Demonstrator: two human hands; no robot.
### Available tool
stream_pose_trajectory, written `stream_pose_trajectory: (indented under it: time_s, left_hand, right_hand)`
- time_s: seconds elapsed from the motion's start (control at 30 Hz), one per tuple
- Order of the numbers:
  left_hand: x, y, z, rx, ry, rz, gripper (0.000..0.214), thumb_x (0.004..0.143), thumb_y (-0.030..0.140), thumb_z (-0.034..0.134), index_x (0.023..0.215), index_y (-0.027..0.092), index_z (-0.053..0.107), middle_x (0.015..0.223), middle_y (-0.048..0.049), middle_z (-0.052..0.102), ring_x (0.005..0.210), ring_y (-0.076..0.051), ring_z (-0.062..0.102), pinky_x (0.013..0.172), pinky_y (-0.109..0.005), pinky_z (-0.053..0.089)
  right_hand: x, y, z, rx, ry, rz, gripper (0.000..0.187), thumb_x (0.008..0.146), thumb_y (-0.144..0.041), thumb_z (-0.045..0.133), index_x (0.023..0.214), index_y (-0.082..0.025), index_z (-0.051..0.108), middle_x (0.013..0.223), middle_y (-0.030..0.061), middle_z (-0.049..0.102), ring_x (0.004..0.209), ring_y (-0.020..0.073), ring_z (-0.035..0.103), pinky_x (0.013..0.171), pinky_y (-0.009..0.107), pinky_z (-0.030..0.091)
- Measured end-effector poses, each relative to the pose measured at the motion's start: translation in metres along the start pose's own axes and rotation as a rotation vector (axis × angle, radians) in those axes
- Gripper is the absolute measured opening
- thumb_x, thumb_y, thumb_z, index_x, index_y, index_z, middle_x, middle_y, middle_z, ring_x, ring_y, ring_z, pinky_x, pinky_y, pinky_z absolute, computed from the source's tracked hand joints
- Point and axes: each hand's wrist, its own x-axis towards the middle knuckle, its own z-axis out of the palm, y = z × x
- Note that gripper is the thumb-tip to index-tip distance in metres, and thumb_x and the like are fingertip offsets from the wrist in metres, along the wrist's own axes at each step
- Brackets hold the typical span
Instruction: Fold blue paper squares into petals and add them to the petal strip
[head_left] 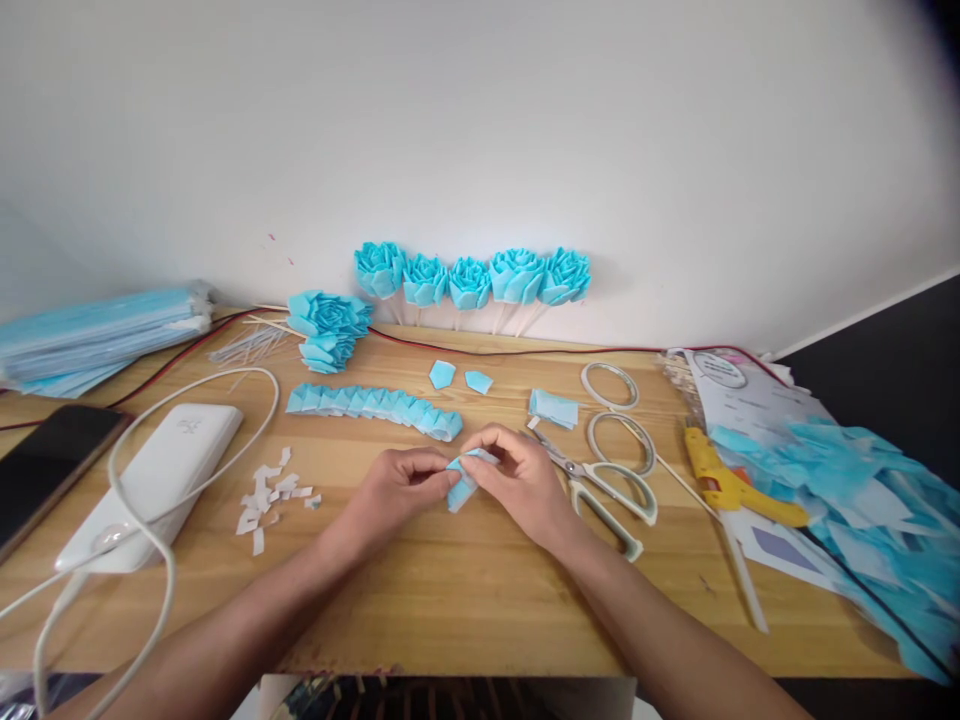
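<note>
Between both hands, over the middle of the wooden table (450, 610), is a small folded piece of light blue fabric (463, 488). My left hand (401, 490) pinches its left edge between thumb and fingers. The thumb and fingertips of my right hand (521, 480) are closed on its upper right part. Just beyond the hands lies a row of overlapping folded blue petals (375, 403). Two cut blue petals (442, 375) rest farther back, and a small stack of blue pieces (553, 408) sits to their right. Scissors (600, 480) lie beside my right hand, partly hidden by it.
Blue flowers on sticks (470, 284) lean against the wall; more flowers (326, 320) lie at left. Tape rolls (609, 385), a yellow glue gun (712, 475) and blue scraps (885, 500) are at right. White snippets (266, 490), a cabled power bank (161, 480) and a phone (56, 460) occupy the left.
</note>
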Motion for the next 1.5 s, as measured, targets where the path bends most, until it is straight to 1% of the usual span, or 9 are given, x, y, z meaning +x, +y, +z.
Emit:
stream_pose_trajectory:
  time_s: [0.2, 0.4, 0.83, 0.93, 1.03, 1.13, 1.23, 1.37, 1.5]
  left_hand:
    - [0.001, 0.001, -0.002, -0.02, -0.015, -0.025, 0.038, 0.077, 0.045, 0.061, 0.054, 0.015, 0.06, 0.053, 0.0024, 0.048, 0.054, -0.01, 0.041, 0.054, -0.022, 0.031]
    - [0.001, 0.0, -0.005, -0.061, -0.003, -0.063, 0.036, 0.077, 0.047, 0.063, 0.062, 0.015, 0.066, 0.052, 0.0017, 0.052, 0.054, -0.011, 0.044, 0.056, -0.023, 0.034]
    - [0.0, 0.002, -0.005, -0.084, 0.003, -0.028, 0.036, 0.08, 0.046, 0.06, 0.066, 0.013, 0.067, 0.055, 0.0011, 0.053, 0.057, -0.012, 0.047, 0.059, -0.023, 0.035]
    - [0.0, 0.002, -0.006, -0.094, 0.036, -0.018, 0.032, 0.08, 0.043, 0.06, 0.07, 0.014, 0.069, 0.055, 0.0014, 0.053, 0.057, -0.012, 0.046, 0.059, -0.023, 0.035]
    - [-0.001, 0.004, -0.007, -0.118, 0.08, -0.006, 0.033, 0.08, 0.04, 0.061, 0.06, 0.015, 0.064, 0.055, 0.0015, 0.052, 0.058, -0.012, 0.045, 0.06, -0.024, 0.035]
    - [-0.001, 0.005, -0.006, -0.114, 0.104, -0.015, 0.036, 0.08, 0.039, 0.061, 0.053, 0.015, 0.059, 0.054, 0.0016, 0.051, 0.058, -0.012, 0.044, 0.06, -0.023, 0.034]
    - [-0.001, 0.004, -0.006, -0.099, 0.103, -0.018, 0.035, 0.079, 0.039, 0.062, 0.054, 0.015, 0.061, 0.054, 0.0019, 0.051, 0.057, -0.011, 0.044, 0.059, -0.023, 0.034]
    - [0.0, -0.001, -0.007, -0.099, 0.088, 0.002, 0.032, 0.08, 0.04, 0.061, 0.062, 0.015, 0.066, 0.059, 0.0013, 0.056, 0.059, -0.011, 0.045, 0.058, -0.022, 0.035]
    - [0.0, 0.0, -0.007, -0.085, 0.063, 0.005, 0.03, 0.081, 0.039, 0.06, 0.065, 0.014, 0.068, 0.057, 0.0016, 0.054, 0.058, -0.011, 0.044, 0.057, -0.022, 0.034]
  right_hand:
    - [0.0, -0.002, -0.003, -0.177, 0.044, -0.187, 0.004, 0.082, -0.02, 0.061, 0.079, -0.022, 0.062, 0.079, 0.0003, 0.063, 0.074, 0.0152, 0.058, 0.071, 0.028, 0.045]
    - [0.001, 0.001, -0.007, -0.225, -0.009, -0.363, 0.026, 0.078, -0.005, 0.052, 0.086, -0.026, 0.065, 0.095, 0.0022, 0.066, 0.091, 0.0189, 0.06, 0.083, 0.036, 0.045]
    - [0.0, 0.001, -0.007, -0.229, -0.023, -0.353, 0.029, 0.08, -0.006, 0.052, 0.092, -0.027, 0.068, 0.101, 0.003, 0.067, 0.096, 0.0197, 0.061, 0.088, 0.038, 0.045]
    - [-0.002, -0.003, -0.011, -0.146, -0.088, -0.275, 0.025, 0.084, -0.012, 0.051, 0.098, -0.026, 0.067, 0.109, 0.0043, 0.066, 0.104, 0.0212, 0.059, 0.093, 0.039, 0.043]
    - [-0.003, -0.007, -0.014, 0.028, -0.165, -0.108, 0.023, 0.091, -0.025, 0.048, 0.109, -0.025, 0.063, 0.115, 0.005, 0.064, 0.108, 0.0217, 0.059, 0.095, 0.038, 0.044]
    - [-0.002, -0.007, -0.015, 0.106, -0.138, 0.04, 0.027, 0.093, -0.037, 0.045, 0.112, -0.024, 0.061, 0.11, 0.004, 0.066, 0.101, 0.0206, 0.061, 0.087, 0.034, 0.047]
    - [0.0, -0.005, -0.013, 0.098, -0.112, 0.125, 0.031, 0.094, -0.043, 0.044, 0.108, -0.022, 0.063, 0.096, 0.0035, 0.067, 0.088, 0.0185, 0.062, 0.077, 0.03, 0.049]
    - [0.001, 0.0, -0.01, 0.248, -0.175, 0.193, 0.038, 0.093, -0.048, 0.042, 0.095, -0.017, 0.064, 0.078, 0.0032, 0.062, 0.074, 0.016, 0.059, 0.068, 0.028, 0.049]
    - [0.002, 0.004, -0.007, 0.296, -0.2, 0.243, 0.031, 0.088, -0.045, 0.052, 0.079, -0.016, 0.061, 0.072, 0.0019, 0.06, 0.07, 0.0144, 0.057, 0.064, 0.027, 0.047]
